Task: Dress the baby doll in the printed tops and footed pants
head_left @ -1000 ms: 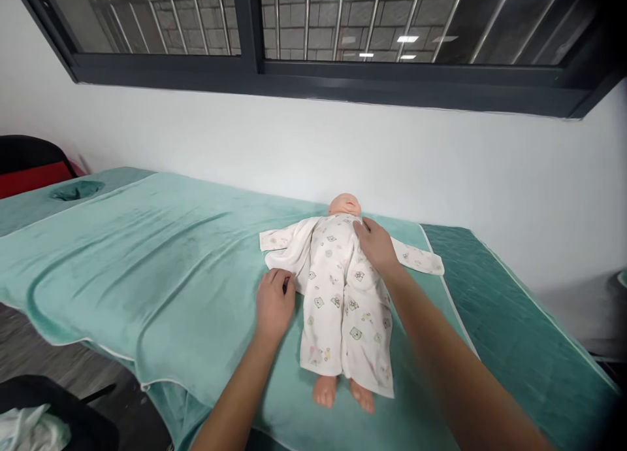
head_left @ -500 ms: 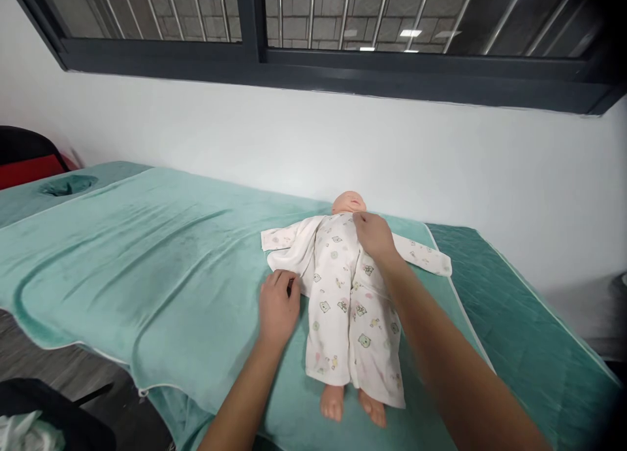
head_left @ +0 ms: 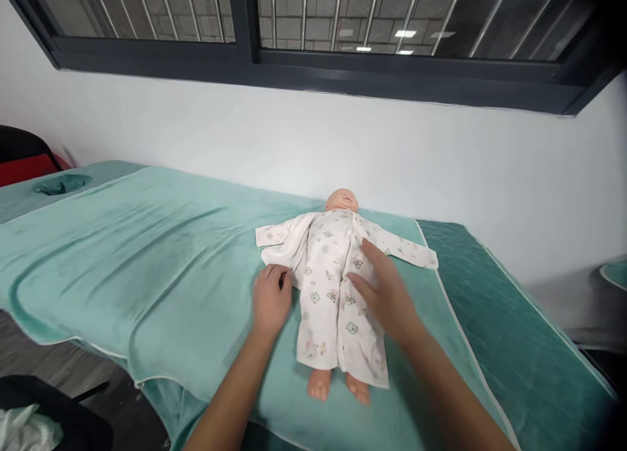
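A doll (head_left: 341,200) lies on its back on a green sheet, head toward the wall and bare feet toward me. White printed clothes (head_left: 321,294) cover its body, with both sleeves spread sideways. At the garment's left edge, my left hand (head_left: 272,297) rests with curled fingers, apparently pinching the white cloth; the fingertips are partly hidden. My right hand (head_left: 386,294) is over the right side of the clothes, thumb and fingers apart, holding nothing.
The green-covered bed (head_left: 161,255) runs along a white wall (head_left: 220,131) below a dark-framed window (head_left: 313,75). A red and black chair (head_left: 24,167) stands at the far left. A dark object with pale cloth (head_left: 29,428) is at the lower left.
My right hand has moved down from the doll's upper chest and its fingers have opened. My left hand remains by the garment's left edge. The view has shifted slightly.
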### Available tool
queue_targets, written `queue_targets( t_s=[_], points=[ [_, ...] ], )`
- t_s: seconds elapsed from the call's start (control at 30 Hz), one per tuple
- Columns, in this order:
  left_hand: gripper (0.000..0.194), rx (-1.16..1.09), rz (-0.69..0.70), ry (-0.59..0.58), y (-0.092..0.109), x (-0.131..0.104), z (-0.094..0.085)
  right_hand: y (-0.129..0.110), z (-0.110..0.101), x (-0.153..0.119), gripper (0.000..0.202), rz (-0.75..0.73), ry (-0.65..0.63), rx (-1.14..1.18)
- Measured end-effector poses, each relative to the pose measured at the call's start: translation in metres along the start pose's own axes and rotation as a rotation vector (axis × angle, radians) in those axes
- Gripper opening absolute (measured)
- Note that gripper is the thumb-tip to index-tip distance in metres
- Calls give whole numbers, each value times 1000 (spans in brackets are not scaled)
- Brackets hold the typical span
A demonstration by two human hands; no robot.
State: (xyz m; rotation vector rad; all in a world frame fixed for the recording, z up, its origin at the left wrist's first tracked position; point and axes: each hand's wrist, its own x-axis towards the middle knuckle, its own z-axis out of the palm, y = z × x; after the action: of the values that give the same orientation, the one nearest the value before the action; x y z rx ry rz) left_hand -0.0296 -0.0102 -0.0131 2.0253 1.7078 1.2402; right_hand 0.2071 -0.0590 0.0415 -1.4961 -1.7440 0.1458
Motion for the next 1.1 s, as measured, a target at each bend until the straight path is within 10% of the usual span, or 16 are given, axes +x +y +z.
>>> queue_targets(
  t_s=[0.2,0.67,0.97,1.1],
  points=[
    [20,20,-3,-10,1,1,0,10,-4,-18,21,-211,37,-226],
    [23,11,20,21,-1,-1,-1,1,-2,-31,17,-386,-24,-93],
    [37,512,-239,20,-20,51,-7,18,-9,-21,24,-205,137,-10],
    [18,177,-322,-37,-13,68,-10,20,-6,-3,12,-221,37,11]
  ],
)
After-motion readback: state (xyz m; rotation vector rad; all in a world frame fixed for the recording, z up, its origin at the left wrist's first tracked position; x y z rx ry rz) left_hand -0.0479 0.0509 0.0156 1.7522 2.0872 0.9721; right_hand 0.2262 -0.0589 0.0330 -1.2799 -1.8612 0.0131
